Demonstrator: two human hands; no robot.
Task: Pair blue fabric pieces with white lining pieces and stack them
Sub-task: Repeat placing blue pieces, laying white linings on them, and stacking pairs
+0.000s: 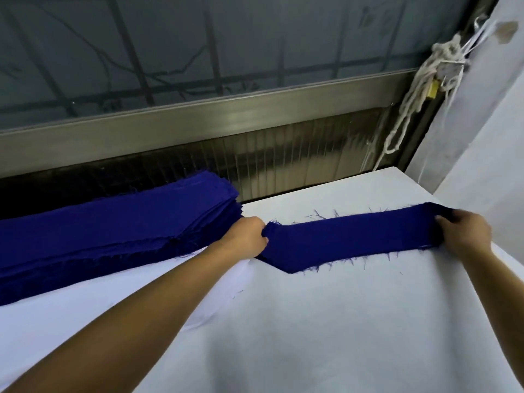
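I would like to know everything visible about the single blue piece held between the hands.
The single blue piece is a long, narrow strip of deep blue cloth, seemingly woven, with frayed threads along its edges. Its lower edge angles to a point near the left end. It lies stretched flat on the white surface. The left hand grips its left end, the right hand its right end. A stack of blue pieces lies to its left.

A: so what are the arms doing?
B: both stretched out forward, bare. left hand [249,234] and right hand [465,236] each pinch one end of the blue strip [348,239], fingers curled.
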